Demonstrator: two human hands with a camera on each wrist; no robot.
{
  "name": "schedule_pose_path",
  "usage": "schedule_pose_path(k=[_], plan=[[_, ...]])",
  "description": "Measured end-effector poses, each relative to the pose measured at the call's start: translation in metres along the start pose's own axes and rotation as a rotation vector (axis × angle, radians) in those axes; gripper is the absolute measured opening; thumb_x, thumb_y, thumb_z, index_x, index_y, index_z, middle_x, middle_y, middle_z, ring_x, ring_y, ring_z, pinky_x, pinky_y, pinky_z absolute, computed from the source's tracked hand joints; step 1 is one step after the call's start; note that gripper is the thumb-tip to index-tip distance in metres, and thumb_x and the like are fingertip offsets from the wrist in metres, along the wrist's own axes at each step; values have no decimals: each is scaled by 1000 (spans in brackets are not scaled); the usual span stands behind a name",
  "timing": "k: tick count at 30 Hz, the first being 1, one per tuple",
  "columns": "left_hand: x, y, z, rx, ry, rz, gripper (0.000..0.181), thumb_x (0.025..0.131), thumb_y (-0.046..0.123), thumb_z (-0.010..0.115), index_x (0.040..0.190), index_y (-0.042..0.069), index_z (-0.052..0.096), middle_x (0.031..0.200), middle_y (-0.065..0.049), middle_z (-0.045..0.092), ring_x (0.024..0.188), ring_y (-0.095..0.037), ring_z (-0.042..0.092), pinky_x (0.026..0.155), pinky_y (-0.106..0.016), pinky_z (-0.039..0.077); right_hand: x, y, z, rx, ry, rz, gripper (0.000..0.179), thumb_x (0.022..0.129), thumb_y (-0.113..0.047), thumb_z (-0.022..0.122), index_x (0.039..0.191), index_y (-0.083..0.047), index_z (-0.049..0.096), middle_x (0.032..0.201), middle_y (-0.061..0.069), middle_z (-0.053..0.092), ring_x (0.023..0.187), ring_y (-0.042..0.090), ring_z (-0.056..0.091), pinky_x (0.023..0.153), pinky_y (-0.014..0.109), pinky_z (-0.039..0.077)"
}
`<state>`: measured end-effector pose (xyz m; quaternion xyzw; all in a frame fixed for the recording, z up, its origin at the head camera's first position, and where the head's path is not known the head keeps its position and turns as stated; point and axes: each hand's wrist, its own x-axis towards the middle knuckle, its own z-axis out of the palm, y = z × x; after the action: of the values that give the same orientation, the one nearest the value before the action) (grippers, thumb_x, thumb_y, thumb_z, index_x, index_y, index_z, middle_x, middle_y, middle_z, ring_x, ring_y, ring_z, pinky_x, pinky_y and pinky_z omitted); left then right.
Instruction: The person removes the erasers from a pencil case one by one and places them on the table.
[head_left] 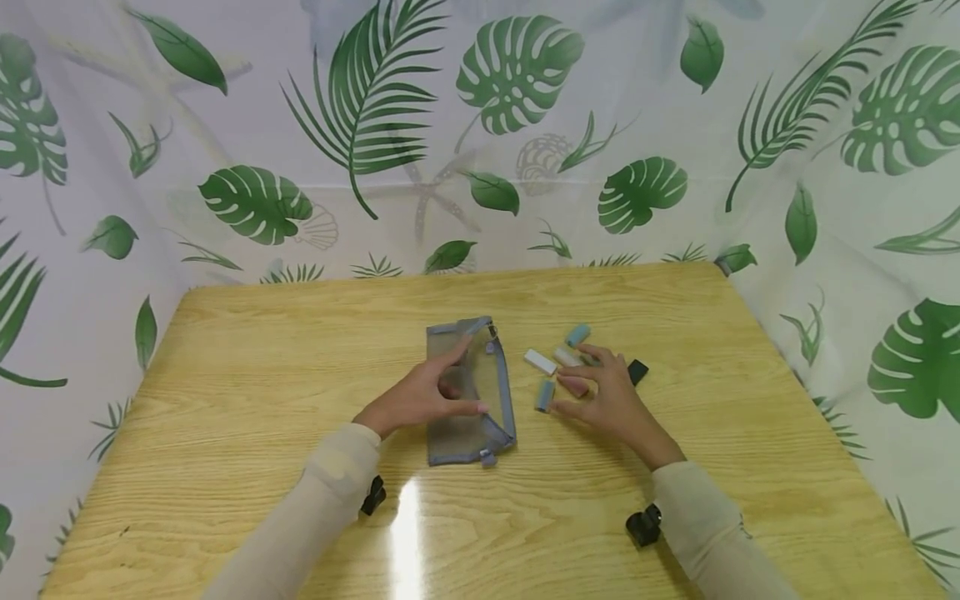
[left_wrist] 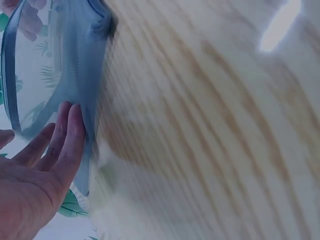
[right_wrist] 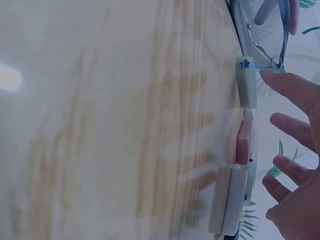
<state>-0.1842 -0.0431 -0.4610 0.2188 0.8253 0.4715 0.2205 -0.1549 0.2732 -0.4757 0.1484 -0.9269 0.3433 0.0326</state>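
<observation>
A see-through mesh pouch (head_left: 448,443) with blue-grey edging lies mid-table, its mouth gaping toward the right. My left hand (head_left: 420,396) is over it, thumb and index spread apart; in the left wrist view, straight fingers (left_wrist: 75,125) rest along the mesh side. To the right lie small eraser-like blocks: a blue one (head_left: 545,395), a pink one (head_left: 574,385), a white one (head_left: 540,362), a teal one (head_left: 577,335) and a black one (head_left: 637,372). Above them hovers my right hand (head_left: 611,400), fingers spread and holding nothing; it partly hides several blocks.
The wooden table (head_left: 270,367) carries a bright light reflection near its front. A white cloth (head_left: 405,208) with green leaf prints hangs behind and at both sides. Black wrist devices (head_left: 643,527) sit below both sleeves.
</observation>
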Motion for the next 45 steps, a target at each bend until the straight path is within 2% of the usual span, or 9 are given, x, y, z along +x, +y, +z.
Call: schedule_pose_path(k=[3,5,11,15,25,31,36,41,45], plan=[[2,0,2,24,-7,16,105,88,45,80,165,30,10,162,-9,31,105,-19,64,89,-41,53,2,1,0,-10,4,-6,49,76,-19,91,117,3,74,147,32,42,137,51,35,110,76,4],[5,-1,4,97,-8,29,102,89,48,78,165,26,13,163,-10,30,111,-23,63,95,-42,51,3,2,0,-14,13,-12,49,76,-18,92,116,4,74,147,32,43,136,50,36,110,76,4],[15,-10,12,506,36,107,91,93,58,66,163,16,25,163,-13,31,145,-36,35,117,-53,27,5,2,-2,-12,5,-2,51,78,-19,90,120,5,72,147,32,41,134,52,37,111,75,3],[19,-15,17,658,47,120,91,93,64,61,163,19,23,166,-10,24,148,-39,28,117,-58,24,7,1,-2,-19,-6,3,51,79,-20,90,121,5,72,148,32,40,134,53,37,112,74,2],[21,-7,23,762,-27,62,85,93,67,58,163,34,23,167,-14,18,151,-41,18,118,-62,16,17,-2,0,-32,5,-24,50,80,-22,89,120,3,73,147,32,43,137,50,37,109,77,6],[23,-5,17,770,-92,24,81,93,65,59,161,29,33,168,-12,16,152,-39,14,120,-58,12,28,-7,7,-27,-13,-35,48,83,-25,87,120,2,73,148,32,41,141,49,33,110,77,2],[23,-2,16,718,-100,39,88,89,68,64,159,21,38,167,-11,19,153,-40,10,121,-56,9,40,-18,18,-55,-56,-41,53,83,-31,86,125,-1,72,151,30,38,141,51,30,112,73,11],[23,-6,16,709,-116,75,105,82,73,68,161,14,32,167,-11,17,154,-39,10,122,-54,11,52,-29,29,-180,-150,-61,64,82,-44,84,133,-9,69,153,26,40,144,45,28,112,72,15],[21,-7,13,730,-134,89,111,78,71,74,161,14,30,167,-12,17,154,-38,10,122,-53,10,59,-30,34,-321,-208,-101,68,82,-50,82,137,-12,67,152,26,42,146,40,29,112,74,8]])
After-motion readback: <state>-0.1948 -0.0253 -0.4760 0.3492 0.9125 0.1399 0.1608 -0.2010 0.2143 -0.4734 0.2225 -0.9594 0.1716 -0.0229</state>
